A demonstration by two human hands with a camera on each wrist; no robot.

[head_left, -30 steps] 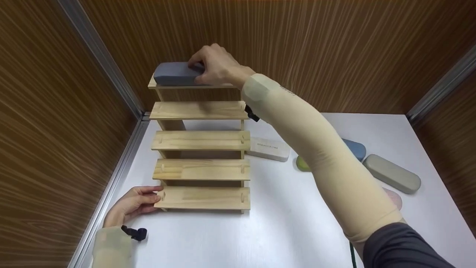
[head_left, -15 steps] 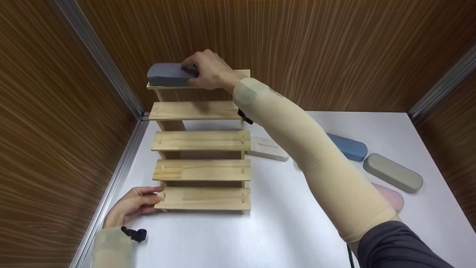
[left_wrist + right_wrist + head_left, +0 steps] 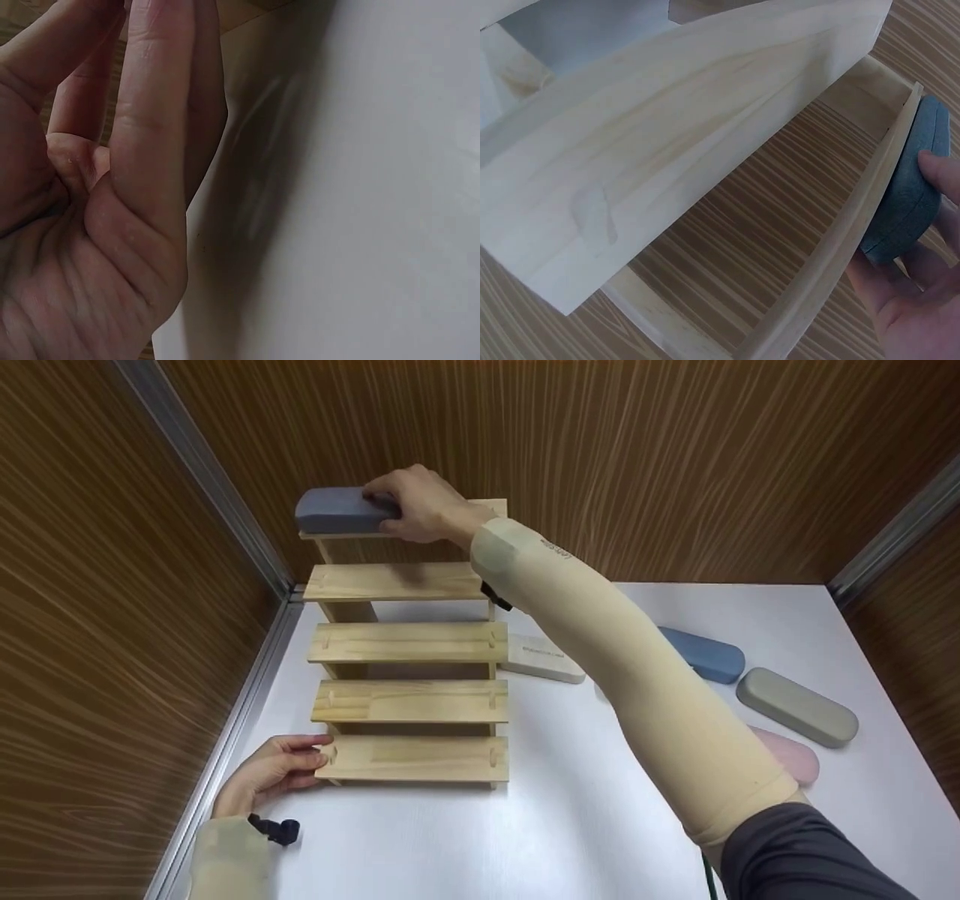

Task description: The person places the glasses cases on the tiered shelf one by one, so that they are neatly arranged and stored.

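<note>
A wooden rack (image 3: 409, 641) with stepped shelves stands at the left of the head view. On its top shelf lies a blue-grey glasses case (image 3: 334, 510), lengthwise near the shelf's left end. My right hand (image 3: 427, 506) grips the right end of this case, thumb on the front side and fingers over the top. The right wrist view has the case (image 3: 913, 199) against the shelf board, with my fingers around its end. Low on the left, my left hand (image 3: 274, 769) pinches the left end of the bottom shelf; in the left wrist view its fingertips run out of frame.
On the white table right of the rack lie a pale grey case (image 3: 544, 658), a blue case (image 3: 709, 655), a grey-green case (image 3: 796, 707) and a pink case (image 3: 787, 754). My right forearm crosses over the table. Wood-grain panels (image 3: 675, 472) enclose the back and sides.
My right hand has moved left along the top shelf, bringing the blue-grey glasses case toward the shelf's left end; it barely moved in the last half second. The left hand stays at the bottom shelf.
</note>
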